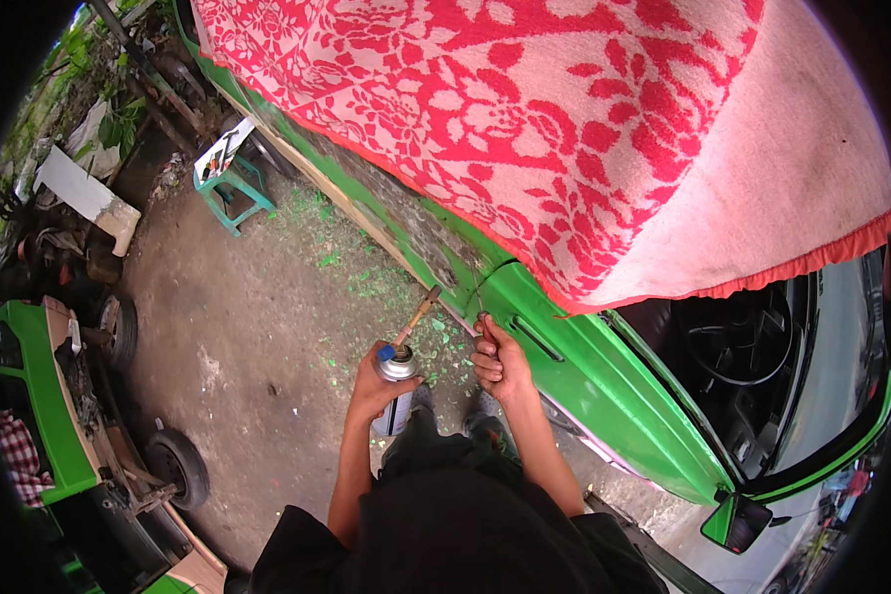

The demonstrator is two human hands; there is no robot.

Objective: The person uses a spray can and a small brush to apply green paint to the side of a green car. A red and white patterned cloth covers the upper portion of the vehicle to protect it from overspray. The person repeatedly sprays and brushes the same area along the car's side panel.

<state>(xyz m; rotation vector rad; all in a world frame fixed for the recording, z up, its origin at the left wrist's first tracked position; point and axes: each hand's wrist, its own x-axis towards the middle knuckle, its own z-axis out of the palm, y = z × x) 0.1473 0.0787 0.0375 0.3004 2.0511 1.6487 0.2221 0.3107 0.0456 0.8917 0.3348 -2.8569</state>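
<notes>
My left hand is wrapped round a gas torch, a silver and white canister with a blue knob. Its brownish nozzle tube points up and to the right, toward the side of a green car. Beside the front door my right hand is closed in a pinch, close to the door's rear edge. A thin line shows above its fingertips, too fine to name. Left of the door, the car's rear side panel is stripped to a patchy grey and brown. No flame can be seen at the nozzle.
A red and pink flowered blanket drapes over the car's roof. Green paint flakes litter the concrete. A teal stool bearing tools stands at the far left. Another green vehicle and a loose wheel are at left; a side mirror juts out at lower right.
</notes>
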